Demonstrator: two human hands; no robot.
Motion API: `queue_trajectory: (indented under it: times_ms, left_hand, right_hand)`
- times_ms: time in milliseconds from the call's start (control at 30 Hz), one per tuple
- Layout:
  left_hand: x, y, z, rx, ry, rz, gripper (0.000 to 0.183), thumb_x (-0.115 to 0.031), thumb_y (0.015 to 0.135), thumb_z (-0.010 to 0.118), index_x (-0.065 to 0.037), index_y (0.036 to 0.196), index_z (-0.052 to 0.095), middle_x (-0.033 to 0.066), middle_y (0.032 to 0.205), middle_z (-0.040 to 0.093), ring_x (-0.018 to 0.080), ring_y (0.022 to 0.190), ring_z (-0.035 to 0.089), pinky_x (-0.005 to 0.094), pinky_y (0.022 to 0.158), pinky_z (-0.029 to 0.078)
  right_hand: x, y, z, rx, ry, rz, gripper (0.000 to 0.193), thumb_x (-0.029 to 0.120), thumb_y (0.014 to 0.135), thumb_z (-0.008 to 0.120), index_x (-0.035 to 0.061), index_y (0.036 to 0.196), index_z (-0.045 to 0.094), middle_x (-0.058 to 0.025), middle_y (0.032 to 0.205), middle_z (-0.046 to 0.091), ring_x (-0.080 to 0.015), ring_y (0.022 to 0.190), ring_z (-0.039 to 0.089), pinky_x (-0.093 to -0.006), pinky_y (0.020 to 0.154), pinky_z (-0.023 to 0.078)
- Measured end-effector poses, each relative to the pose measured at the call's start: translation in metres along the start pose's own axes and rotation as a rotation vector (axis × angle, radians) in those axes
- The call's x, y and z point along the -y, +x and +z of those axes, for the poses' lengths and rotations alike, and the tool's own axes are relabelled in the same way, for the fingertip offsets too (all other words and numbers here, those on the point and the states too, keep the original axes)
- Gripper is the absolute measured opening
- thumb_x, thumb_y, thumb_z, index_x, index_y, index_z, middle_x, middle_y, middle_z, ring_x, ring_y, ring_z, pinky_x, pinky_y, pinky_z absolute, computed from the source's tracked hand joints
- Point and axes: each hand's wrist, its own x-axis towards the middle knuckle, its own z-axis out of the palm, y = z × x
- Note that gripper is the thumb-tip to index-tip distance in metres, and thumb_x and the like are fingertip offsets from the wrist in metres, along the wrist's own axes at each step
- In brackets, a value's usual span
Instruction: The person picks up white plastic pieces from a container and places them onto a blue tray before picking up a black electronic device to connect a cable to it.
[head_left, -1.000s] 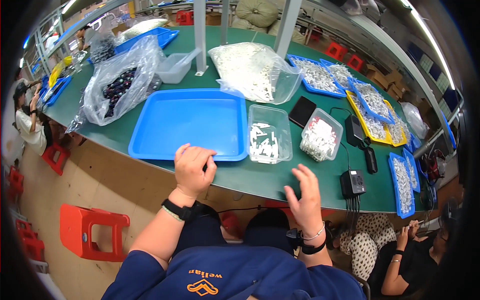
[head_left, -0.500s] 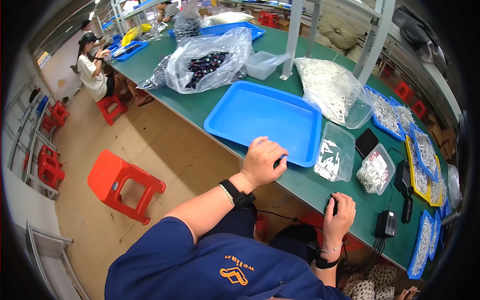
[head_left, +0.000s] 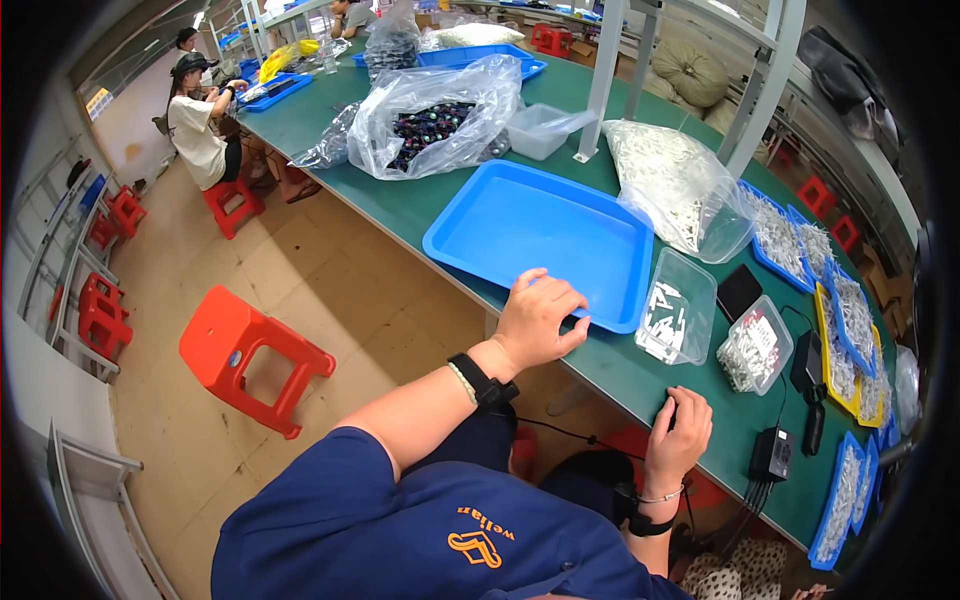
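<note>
My left hand (head_left: 540, 318) lies at the near rim of a shallow blue tray (head_left: 535, 235), fingers bent inward over it and thumb to the right. The tray's visible floor is bare. Near the table's front edge, my right hand (head_left: 680, 430) rests with curled fingers. A dark patch shows between its thumb and fingers. Whatever either hand may hold is hidden. Right of the tray stands a clear plastic box (head_left: 680, 300) with white tube-like pieces in it. Beyond that box, a second clear box (head_left: 752, 345) is filled with small pale parts.
A clear bag of dark parts (head_left: 435, 125) and a bag of white pieces (head_left: 670, 185) lie behind the tray. A black phone-like slab (head_left: 739, 293), a black power box (head_left: 770, 455) and filled trays (head_left: 838, 500) sit rightward. A red stool (head_left: 250, 350) stands left; a person (head_left: 200, 130) works farther off.
The whole view has shifted slightly, with the table things now a little farther right in the picture. My hands stay at the tray rim and the table edge.
</note>
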Motion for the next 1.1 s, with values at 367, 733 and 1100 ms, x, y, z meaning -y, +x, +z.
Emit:
queue_trajectory:
  times_ms: [367, 733, 1100]
  left_hand:
    - [0.001, -0.001, -0.001, 0.012, 0.021, 0.024, 0.013, -0.028, 0.084, 0.068, -0.016, 0.089, 0.068, 0.0008, 0.089, 0.067, 0.021, 0.089, 0.065, 0.044, 0.107, 0.039]
    - [0.0, -0.001, 0.0, 0.004, 0.027, 0.038, 0.013, -0.028, 0.082, 0.07, -0.016, 0.087, 0.068, 0.0004, 0.084, 0.066, 0.0214, 0.085, 0.064, 0.0435, 0.102, 0.039]
    - [0.008, 0.008, -0.004, 0.08, 0.04, 0.066, 0.028, -0.035, 0.077, 0.081, -0.014, 0.088, 0.066, 0.0011, 0.085, 0.065, 0.0228, 0.086, 0.064, 0.0454, 0.102, 0.041]
  right_hand:
    - [0.0, 0.0, 0.002, -0.02, -0.008, -0.008, 0.012, 0.007, 0.091, 0.063, 0.0068, 0.101, 0.069, -0.0093, 0.107, 0.069, -0.0302, 0.101, 0.063, -0.0408, 0.087, 0.048]
    - [0.0, -0.001, 0.0, -0.037, -0.016, -0.013, 0.013, 0.006, 0.09, 0.064, 0.0077, 0.101, 0.069, -0.0082, 0.107, 0.069, -0.0298, 0.101, 0.064, -0.0411, 0.087, 0.049]
    - [0.001, 0.002, 0.001, -0.036, 0.002, -0.023, 0.014, 0.006, 0.088, 0.065, 0.0075, 0.102, 0.069, -0.0084, 0.106, 0.068, -0.0296, 0.101, 0.063, -0.0405, 0.087, 0.049]
